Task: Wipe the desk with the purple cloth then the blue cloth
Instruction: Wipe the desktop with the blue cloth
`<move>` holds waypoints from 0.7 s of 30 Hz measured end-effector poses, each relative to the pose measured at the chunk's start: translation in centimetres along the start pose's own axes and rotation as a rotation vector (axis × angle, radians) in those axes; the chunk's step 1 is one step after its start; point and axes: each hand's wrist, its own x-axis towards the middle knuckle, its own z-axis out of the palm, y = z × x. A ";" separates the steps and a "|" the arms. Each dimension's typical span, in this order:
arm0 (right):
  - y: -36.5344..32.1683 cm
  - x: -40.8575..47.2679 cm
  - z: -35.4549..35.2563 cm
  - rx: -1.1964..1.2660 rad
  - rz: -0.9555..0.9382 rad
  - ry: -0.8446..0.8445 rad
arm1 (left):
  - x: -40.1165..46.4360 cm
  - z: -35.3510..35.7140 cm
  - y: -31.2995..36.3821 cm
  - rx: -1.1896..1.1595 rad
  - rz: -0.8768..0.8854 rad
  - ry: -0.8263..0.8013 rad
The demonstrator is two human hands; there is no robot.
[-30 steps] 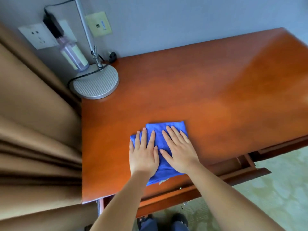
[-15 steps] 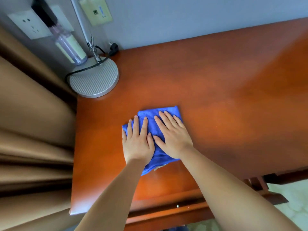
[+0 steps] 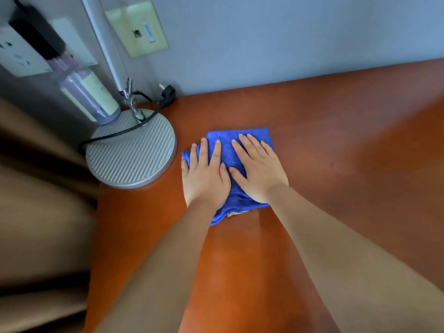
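Blue microfibre cloth point(image 3: 240, 150), folded into a rough rectangle, lies flat on the glossy reddish-brown wooden table point(image 3: 348, 164), toward its far left part and a little short of the back edge. Both hands press down on it side by side. The left hand point(image 3: 204, 179) covers the cloth's left half, palm down, its fingers point(image 3: 204, 152) straight and slightly spread, pointing toward the wall; the little finger reaches over the cloth's left edge. The right hand point(image 3: 260, 174) covers the right half, also palm down with fingers point(image 3: 249, 146) straight and fanned, angled a little to the left, the thumb lying close to the left hand's thumb. Neither hand curls round the cloth; both lie flat on top of it. A strip of blue shows between the two hands, beyond the fingertips, and below the wrists, where a small pale tag or corner peeks out from the near edge.

Just beside the cloth on its left stands the round, ribbed, silver-grey base of a desk lamp point(image 3: 131, 155), its metal stem rising out of the top of the view, a black cable point(image 3: 115, 134) running across the base. A clear bottle with a pale label point(image 3: 89, 94) stands at the far edge of the base, against the wall. On the grey-blue wall point(image 3: 288, 39) sit a cream socket plate point(image 3: 137, 28) and a white power outlet point(image 3: 19, 54). A black plug point(image 3: 168, 94) lies at the table's back edge. Tan curtain folds point(image 3: 43, 212) hang along the left.
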 end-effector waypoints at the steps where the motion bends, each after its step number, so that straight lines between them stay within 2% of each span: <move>1: 0.3 1.3 -0.2 0.000 -0.003 0.008 | 1.3 -0.2 -0.2 0.004 0.009 0.003; 6: 1.9 7.3 -0.9 -0.008 -0.003 0.020 | 7.5 -0.6 -1.1 0.010 0.051 0.036; 11: 2.5 9.5 -0.9 -0.018 0.035 0.024 | 10.3 -0.8 -1.1 0.007 0.071 0.045; 16: 2.0 8.0 -0.9 -0.017 0.055 0.021 | 8.9 -0.8 -1.1 0.014 0.097 0.047; 21: 0.3 2.3 -0.5 -0.004 0.054 -0.008 | 3.2 -0.6 -0.9 0.024 0.099 0.018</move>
